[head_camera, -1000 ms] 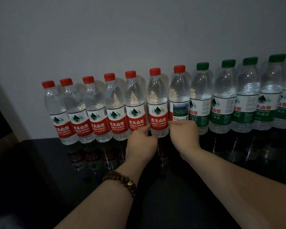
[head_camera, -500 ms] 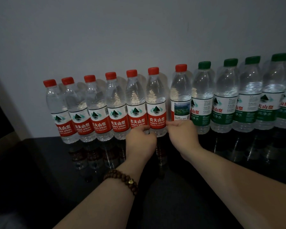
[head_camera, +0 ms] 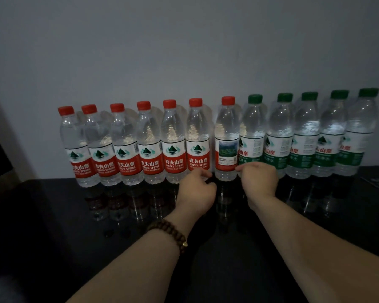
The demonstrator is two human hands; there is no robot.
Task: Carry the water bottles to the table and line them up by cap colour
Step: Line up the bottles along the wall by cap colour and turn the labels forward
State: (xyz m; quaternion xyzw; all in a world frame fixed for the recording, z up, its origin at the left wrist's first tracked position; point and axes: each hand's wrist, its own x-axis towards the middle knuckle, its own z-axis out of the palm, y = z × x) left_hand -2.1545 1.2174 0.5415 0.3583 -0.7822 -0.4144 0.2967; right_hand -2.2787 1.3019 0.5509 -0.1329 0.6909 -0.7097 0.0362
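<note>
Risk noted: the red bottles (head_camera: 149, 147) and green bottles (head_camera: 304, 145) stand upright, packed side by side along the wall (head_camera: 184, 51) on the glossy surface (head_camera: 53, 215). A sideways push low down could tip one and take its neighbours with it. The seventh red bottle (head_camera: 227, 138) has a gap on its left and is least braced. Left hand (head_camera: 195, 190), knuckles up and fingers curled, is at the foot of the sixth red bottle (head_camera: 197, 136); right hand (head_camera: 259, 180) likewise at the seventh's. The hands are apart; whether either grips a bottle cannot be determined.

Fingers (head_camera: 202, 172) mostly hidden (curled away)
</note>
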